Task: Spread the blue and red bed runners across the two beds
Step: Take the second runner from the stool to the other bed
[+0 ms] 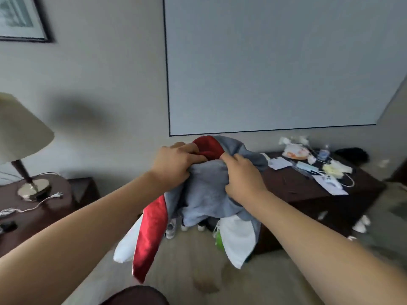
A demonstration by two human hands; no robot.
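Both forearms reach forward from the camera. Further out, the left hand [176,164] and the right hand [242,177] are closed on one bundle of bed runners [207,192], blue-grey and red, held in the air above the carpet [198,271]. Behind stands a dark bench [297,190] with papers. No bed is visible. I think it is best to find one edge first, then separate the colours before spreading.

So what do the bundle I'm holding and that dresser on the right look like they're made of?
The bundle looks like soft woven fabric: the grey-blue part matte and crumpled, the red strip with a satin-like sheen, though blur leaves that open. The dresser looks like dark brown wood or veneer with a smooth top.
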